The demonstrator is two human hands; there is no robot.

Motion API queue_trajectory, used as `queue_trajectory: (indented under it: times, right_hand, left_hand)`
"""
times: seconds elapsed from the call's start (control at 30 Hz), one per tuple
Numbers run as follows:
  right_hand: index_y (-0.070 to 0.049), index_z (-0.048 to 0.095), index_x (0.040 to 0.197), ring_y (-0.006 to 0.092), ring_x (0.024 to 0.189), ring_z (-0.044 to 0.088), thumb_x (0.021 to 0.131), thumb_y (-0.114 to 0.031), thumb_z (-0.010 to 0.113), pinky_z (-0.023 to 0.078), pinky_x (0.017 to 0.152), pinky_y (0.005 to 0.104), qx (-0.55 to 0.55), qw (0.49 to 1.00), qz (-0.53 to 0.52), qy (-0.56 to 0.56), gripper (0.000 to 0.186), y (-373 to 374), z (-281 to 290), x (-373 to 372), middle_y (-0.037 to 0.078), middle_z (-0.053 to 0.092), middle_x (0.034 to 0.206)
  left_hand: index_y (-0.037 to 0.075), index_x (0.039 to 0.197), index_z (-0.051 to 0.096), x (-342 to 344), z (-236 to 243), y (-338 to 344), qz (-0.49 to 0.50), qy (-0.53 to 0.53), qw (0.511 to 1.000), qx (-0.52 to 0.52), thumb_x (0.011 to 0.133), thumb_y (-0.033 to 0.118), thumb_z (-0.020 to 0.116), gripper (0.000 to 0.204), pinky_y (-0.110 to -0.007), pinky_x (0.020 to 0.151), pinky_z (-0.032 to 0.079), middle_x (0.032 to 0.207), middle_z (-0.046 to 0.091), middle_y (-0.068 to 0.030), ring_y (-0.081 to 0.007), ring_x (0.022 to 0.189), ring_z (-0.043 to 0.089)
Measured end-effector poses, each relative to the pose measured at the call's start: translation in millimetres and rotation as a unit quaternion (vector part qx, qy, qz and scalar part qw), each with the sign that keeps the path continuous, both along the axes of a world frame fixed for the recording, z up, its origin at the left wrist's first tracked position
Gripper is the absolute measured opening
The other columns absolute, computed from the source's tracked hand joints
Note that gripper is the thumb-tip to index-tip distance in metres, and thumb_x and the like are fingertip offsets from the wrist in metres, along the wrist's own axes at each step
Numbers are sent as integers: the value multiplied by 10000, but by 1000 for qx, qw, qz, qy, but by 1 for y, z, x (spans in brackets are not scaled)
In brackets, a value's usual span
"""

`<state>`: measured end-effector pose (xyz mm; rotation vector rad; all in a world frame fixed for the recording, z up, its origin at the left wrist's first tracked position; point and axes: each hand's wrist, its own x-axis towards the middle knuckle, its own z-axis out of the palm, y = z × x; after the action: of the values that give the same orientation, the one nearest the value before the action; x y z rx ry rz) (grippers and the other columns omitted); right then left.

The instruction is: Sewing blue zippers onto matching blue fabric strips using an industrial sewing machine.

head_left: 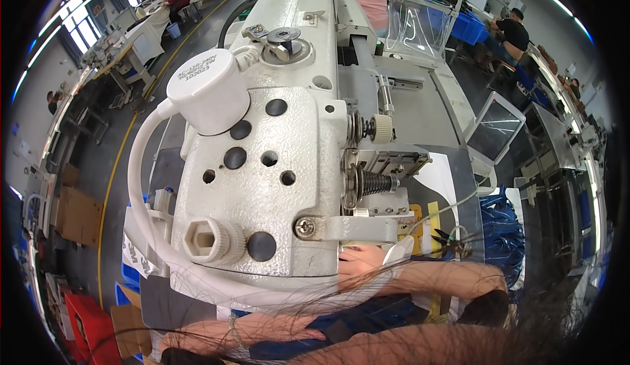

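Note:
A white industrial sewing machine [216, 227] fills the middle. My right hand [357, 263] reaches in from the right beneath its head, fingers bent; whatever they grip is hidden by the machine and guard. Low in the view, my left hand [302, 331] lies at dark blue fabric [374, 312], its fingers obscured by hair and the near edge of the scene. Dark-handled snips [446, 239] rest right of my right hand, by a yellow strip [434, 217].
Blue fabric pieces [500, 234] hang or lie at the right, below a screen [495, 125]. A red bin [85, 319] and cardboard boxes [79, 214] stand left. Co-workers [508, 34] sit at other stations, one in pink [361, 1] just beyond the machine.

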<state>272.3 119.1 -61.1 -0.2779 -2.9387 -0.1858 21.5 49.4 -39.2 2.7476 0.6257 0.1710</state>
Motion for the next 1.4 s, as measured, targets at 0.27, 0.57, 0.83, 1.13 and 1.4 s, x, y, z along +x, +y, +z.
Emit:
queue_trajectory:
  times: [0.27, 0.57, 0.83, 1.13, 1.4]
  right_hand:
    - [-107, 498, 1314, 212, 1031, 495, 858, -301, 542, 428, 733, 366, -136, 985, -46, 97, 497, -7, 3, -6, 59, 497, 1308]
    - [-95, 526, 1258, 213, 1041, 515, 813, -262, 592, 415, 734, 374, -473, 862, -70, 169, 480, -17, -6, -10, 77, 503, 1280]
    - [-95, 539, 1239, 196, 1080, 514, 789, -244, 617, 392, 770, 347, -203, 954, -70, 209, 481, -14, 26, -10, 60, 516, 1264]
    - [-59, 525, 1256, 201, 1003, 512, 761, -239, 629, 387, 788, 363, -220, 963, -87, 124, 536, -15, 35, -12, 87, 506, 1275]
    - [-65, 535, 1242, 208, 1007, 504, 770, -223, 627, 387, 791, 357, -198, 963, -62, 171, 506, -11, 31, -11, 71, 505, 1276]
  left_hand:
    - [12, 1386, 348, 0, -1, 6, 0, -3, 1000, 16, 821, 632, 514, 856, -527, 1069, 259, 1445, 291, -237, -366, 1340, 292]
    - [10, 1372, 370, 0, -2, 4, 14, -4, 999, 33, 825, 630, 509, 839, -509, 1058, 285, 1417, 332, -234, -359, 1315, 331]
    - [8, 1360, 389, -3, -1, -1, 24, -3, 999, 43, 828, 629, 504, 825, -492, 1048, 309, 1393, 369, -231, -353, 1294, 365]
    - [6, 1346, 410, 0, 4, -2, 28, -6, 998, 59, 832, 627, 499, 811, -474, 1037, 335, 1365, 410, -227, -345, 1269, 405]
    - [5, 1334, 429, 1, 5, -4, 32, -8, 997, 69, 836, 625, 494, 799, -458, 1027, 358, 1340, 447, -224, -339, 1247, 439]
